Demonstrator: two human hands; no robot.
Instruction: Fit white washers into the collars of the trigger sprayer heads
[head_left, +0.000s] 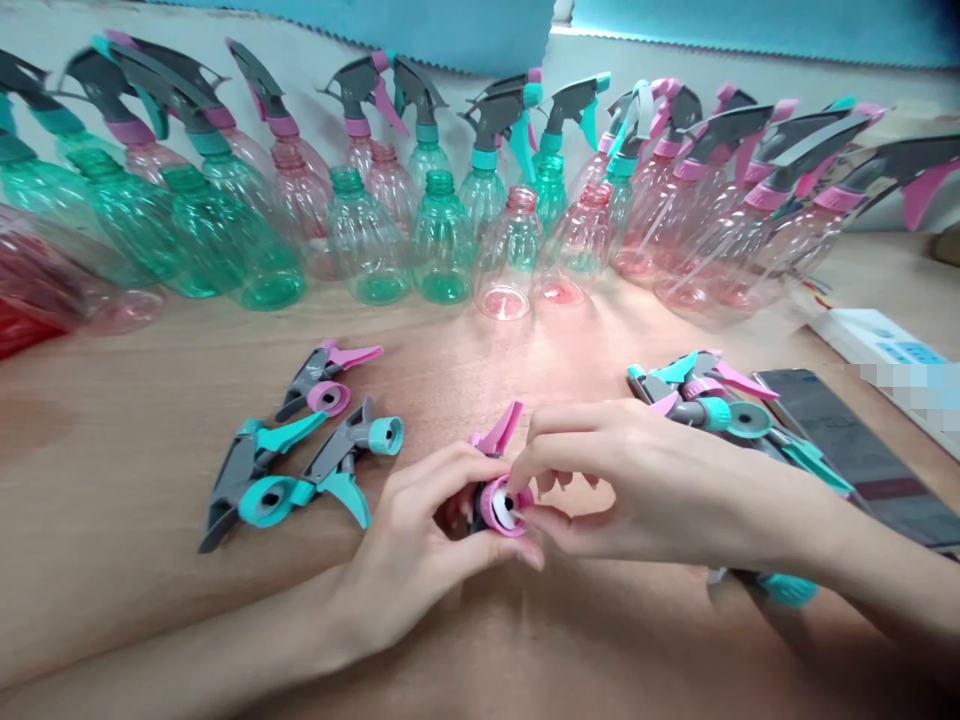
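At the front middle of the table, my left hand point(439, 530) is closed around a grey spray trigger head with a pink lever point(500, 430) and a pink collar. The collar's opening faces me, and a white ring-shaped washer point(502, 508) sits inside it, slightly tilted. Thumb and index finger of my right hand point(600, 480) pinch the washer at the collar's mouth, the other fingers curled. Left of my hands lie trigger heads with turquoise parts point(274, 500) and one with pink parts point(328, 398). More trigger heads point(727, 415) are piled beyond my right hand, partly hidden by it.
A row of clear green bottles point(442, 245) and pink bottles point(510, 250) stands along the back, several with spray heads fitted. A dark phone point(855, 450) and a white-and-blue box point(885, 340) lie at right. Something red point(30, 290) is at the left edge.
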